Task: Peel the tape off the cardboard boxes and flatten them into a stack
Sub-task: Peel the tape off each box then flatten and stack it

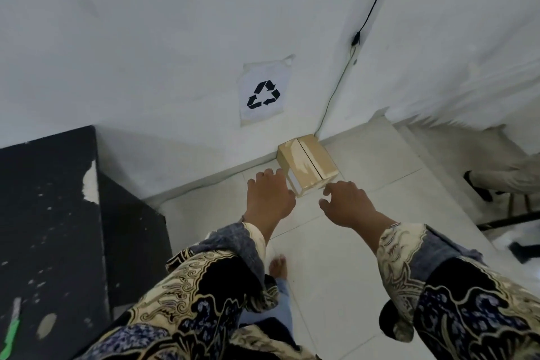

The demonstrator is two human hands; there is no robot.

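A taped box (306, 165) sits on the floor (336, 242) in the corner at 12 o'clock. Left hand (268, 199) and right hand (346, 203) flank it, grips loosely curled and empty, seemingly poised to lift it.

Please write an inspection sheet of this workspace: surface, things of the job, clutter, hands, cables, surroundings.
Surface: pale tiled floor.
Job's things: one cardboard box on the floor in the wall corner, unflattened, glossy tape across its top.
Clutter: nothing seen by the box.
Hands: left hand and right hand reach toward the box, fingers loosely curled, holding nothing.
Cables: black cable runs down the wall corner.
Surroundings: recycling sign on the wall; black table on the left.
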